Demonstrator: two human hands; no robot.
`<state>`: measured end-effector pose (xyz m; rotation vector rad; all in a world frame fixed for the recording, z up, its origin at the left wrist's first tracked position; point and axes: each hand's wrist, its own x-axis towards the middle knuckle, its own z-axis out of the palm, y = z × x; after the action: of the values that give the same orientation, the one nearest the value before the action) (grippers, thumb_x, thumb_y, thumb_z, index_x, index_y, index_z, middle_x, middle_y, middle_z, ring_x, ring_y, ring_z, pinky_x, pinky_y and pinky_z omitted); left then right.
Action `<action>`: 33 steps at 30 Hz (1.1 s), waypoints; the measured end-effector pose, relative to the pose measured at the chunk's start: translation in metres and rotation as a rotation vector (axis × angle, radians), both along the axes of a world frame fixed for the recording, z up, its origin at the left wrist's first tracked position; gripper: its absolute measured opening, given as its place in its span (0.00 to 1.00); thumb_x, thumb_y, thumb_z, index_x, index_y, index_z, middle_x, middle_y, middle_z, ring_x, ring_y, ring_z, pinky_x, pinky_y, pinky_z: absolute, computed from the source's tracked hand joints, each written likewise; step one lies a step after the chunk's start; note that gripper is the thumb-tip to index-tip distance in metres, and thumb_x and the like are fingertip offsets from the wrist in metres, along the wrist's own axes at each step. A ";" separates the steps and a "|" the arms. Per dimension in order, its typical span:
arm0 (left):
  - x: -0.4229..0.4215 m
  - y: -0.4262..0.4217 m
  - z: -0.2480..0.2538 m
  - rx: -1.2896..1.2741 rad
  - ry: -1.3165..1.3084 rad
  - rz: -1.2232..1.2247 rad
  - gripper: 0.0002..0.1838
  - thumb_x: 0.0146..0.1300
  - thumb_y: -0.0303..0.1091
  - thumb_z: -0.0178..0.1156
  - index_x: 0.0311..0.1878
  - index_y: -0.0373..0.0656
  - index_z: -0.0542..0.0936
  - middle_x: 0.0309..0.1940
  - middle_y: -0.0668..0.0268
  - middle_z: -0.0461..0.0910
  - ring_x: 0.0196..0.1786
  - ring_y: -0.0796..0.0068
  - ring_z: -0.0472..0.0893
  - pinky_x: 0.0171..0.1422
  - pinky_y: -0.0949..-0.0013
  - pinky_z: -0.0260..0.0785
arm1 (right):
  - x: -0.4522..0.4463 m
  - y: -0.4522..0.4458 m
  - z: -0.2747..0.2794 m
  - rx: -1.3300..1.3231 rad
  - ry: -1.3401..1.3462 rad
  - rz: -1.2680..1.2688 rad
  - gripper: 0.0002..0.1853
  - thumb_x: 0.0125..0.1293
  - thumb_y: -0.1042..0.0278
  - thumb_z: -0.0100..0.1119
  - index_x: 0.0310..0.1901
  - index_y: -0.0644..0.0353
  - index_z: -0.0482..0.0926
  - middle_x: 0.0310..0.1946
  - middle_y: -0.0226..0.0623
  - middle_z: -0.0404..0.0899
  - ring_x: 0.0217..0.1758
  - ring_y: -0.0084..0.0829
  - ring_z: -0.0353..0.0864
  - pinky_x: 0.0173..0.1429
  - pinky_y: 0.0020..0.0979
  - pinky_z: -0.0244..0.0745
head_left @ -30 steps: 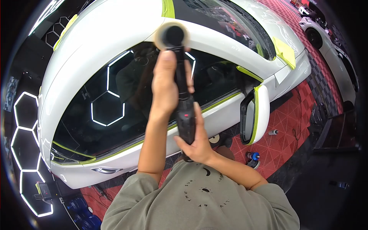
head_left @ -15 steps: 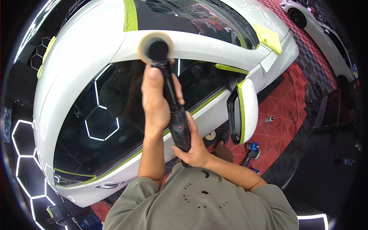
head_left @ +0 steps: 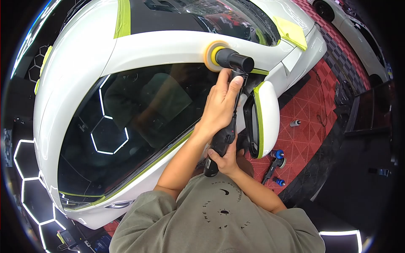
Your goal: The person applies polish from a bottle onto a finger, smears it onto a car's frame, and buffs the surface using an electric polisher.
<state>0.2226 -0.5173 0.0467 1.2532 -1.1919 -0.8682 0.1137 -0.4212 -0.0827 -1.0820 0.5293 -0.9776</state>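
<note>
Peering down from my head camera, I see the black polisher [head_left: 241, 63] slanting through both hands, the left hand [head_left: 220, 105] curled round its neck just below the round pad [head_left: 212, 55] at the white roof rail [head_left: 160, 47], the right hand [head_left: 227, 159] wrapped round the thick handle [head_left: 220, 142] nearer the shirt [head_left: 219, 217].

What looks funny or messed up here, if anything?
A small pale bottle seems tipped over on the red ridged floor, beyond the white side mirror; bottles usually stand up. I see no spill around it. The shiny white car shows no damage I can make out.
</note>
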 end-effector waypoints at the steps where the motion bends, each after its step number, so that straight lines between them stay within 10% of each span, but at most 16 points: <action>1: -0.003 -0.004 -0.003 0.029 -0.019 -0.003 0.23 0.76 0.51 0.45 0.54 0.37 0.70 0.24 0.56 0.73 0.29 0.66 0.75 0.38 0.62 0.66 | -0.001 -0.002 -0.001 -0.003 0.002 0.000 0.55 0.61 0.79 0.61 0.77 0.53 0.29 0.47 0.42 0.70 0.41 0.28 0.77 0.46 0.31 0.79; 15: -0.014 -0.022 -0.002 0.006 -0.074 0.010 0.25 0.76 0.55 0.45 0.51 0.38 0.71 0.25 0.52 0.79 0.29 0.58 0.82 0.39 0.58 0.70 | -0.005 -0.012 0.019 -0.231 0.236 -0.191 0.53 0.60 0.86 0.54 0.78 0.49 0.31 0.46 0.43 0.69 0.36 0.29 0.77 0.38 0.32 0.80; 21: 0.032 0.020 0.051 -0.110 0.182 0.047 0.25 0.76 0.57 0.44 0.49 0.41 0.70 0.19 0.67 0.73 0.17 0.81 0.72 0.23 0.77 0.67 | 0.019 0.005 0.058 -0.123 0.165 0.025 0.55 0.60 0.77 0.63 0.77 0.62 0.31 0.69 0.49 0.56 0.69 0.35 0.63 0.72 0.36 0.60; 33: 0.102 0.104 0.092 -0.377 0.269 0.306 0.31 0.78 0.58 0.35 0.56 0.37 0.72 0.19 0.65 0.73 0.16 0.79 0.72 0.21 0.77 0.66 | 0.061 0.027 0.125 -0.562 0.187 0.257 0.55 0.60 0.77 0.64 0.78 0.62 0.31 0.67 0.55 0.63 0.66 0.40 0.71 0.68 0.36 0.66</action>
<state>0.3241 -0.4132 0.1390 0.9440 -0.8697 -0.5336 0.1751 -0.3937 0.0423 -1.7117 0.2536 -0.8179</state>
